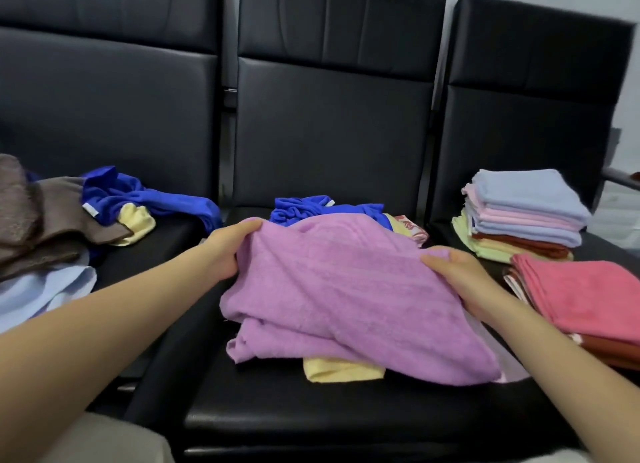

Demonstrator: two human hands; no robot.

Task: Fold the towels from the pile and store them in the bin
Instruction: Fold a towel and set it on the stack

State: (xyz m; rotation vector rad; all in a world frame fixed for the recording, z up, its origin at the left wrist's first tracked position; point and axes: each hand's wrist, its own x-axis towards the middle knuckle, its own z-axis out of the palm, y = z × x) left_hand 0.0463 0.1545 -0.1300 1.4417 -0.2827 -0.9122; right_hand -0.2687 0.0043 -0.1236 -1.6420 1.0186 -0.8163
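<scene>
A purple towel (346, 289) lies crumpled on the middle black seat, over a yellow towel (341, 370) and a blue towel (311, 210). My left hand (227, 251) grips the purple towel's far left edge. My right hand (457, 273) grips its right edge. A loose pile sits on the left seat: brown towels (45, 220), a blue towel (138, 199), a yellow one (136, 223) and a pale blue one (41, 292). No bin is in view.
On the right seat stands a folded stack (526, 213) of pale blue, pink, rust and yellow towels. A second folded stack with a coral-pink towel (588, 296) on top lies nearer to me. Black chair backs (332, 116) rise behind the seats.
</scene>
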